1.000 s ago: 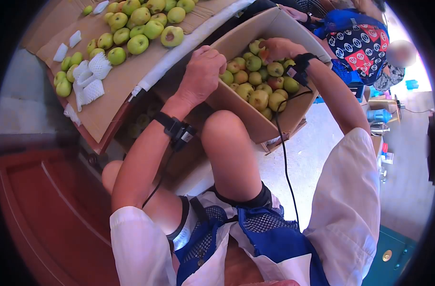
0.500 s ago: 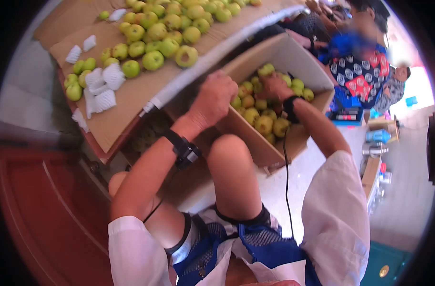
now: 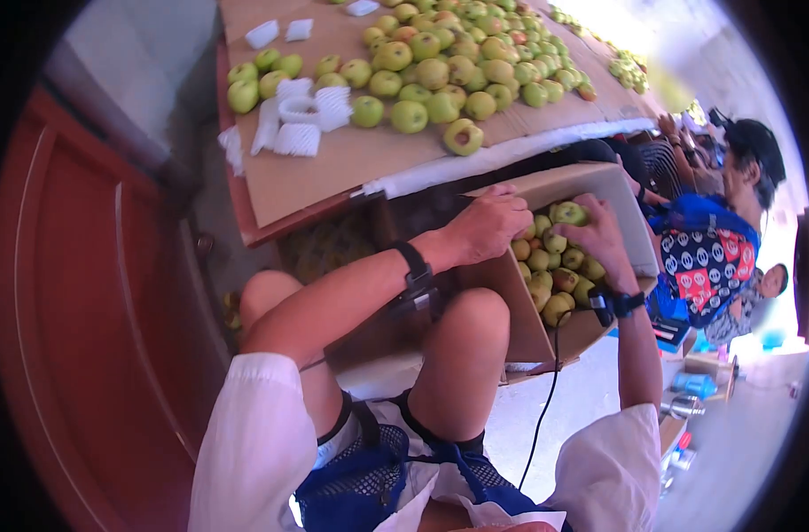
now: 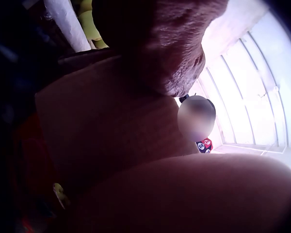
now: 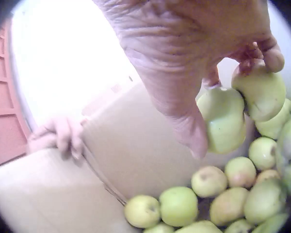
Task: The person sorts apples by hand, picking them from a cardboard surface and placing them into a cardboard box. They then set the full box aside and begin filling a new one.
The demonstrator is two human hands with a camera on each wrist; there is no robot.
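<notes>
My right hand (image 3: 599,235) is inside the cardboard box (image 3: 521,315), above the apples. Between its thumb and fingers it grips two green apples, a nearer apple (image 5: 223,119) against the thumb and a second apple (image 5: 262,90) under the fingertips. Below them lie many green and yellowish apples (image 5: 179,206), some blushed red. My left hand (image 3: 488,226) holds the box's near rim, its fingers (image 5: 63,136) bent over the cardboard edge. In the left wrist view, the left hand (image 4: 169,43) is dark and its fingertips are out of sight.
A cardboard-covered table (image 3: 333,182) beside the box carries a large heap of apples (image 3: 457,66) and white foam nets (image 3: 298,137). My knees (image 3: 475,319) are close against the box. Other people sit beyond it, one with a blue patterned backpack (image 3: 701,257). A red door (image 3: 94,293) stands left.
My head view has swung, so table and box appear farther right and lower. My right hand, earlier down among the apples, now holds two above them. The left hand stays at the rim.
</notes>
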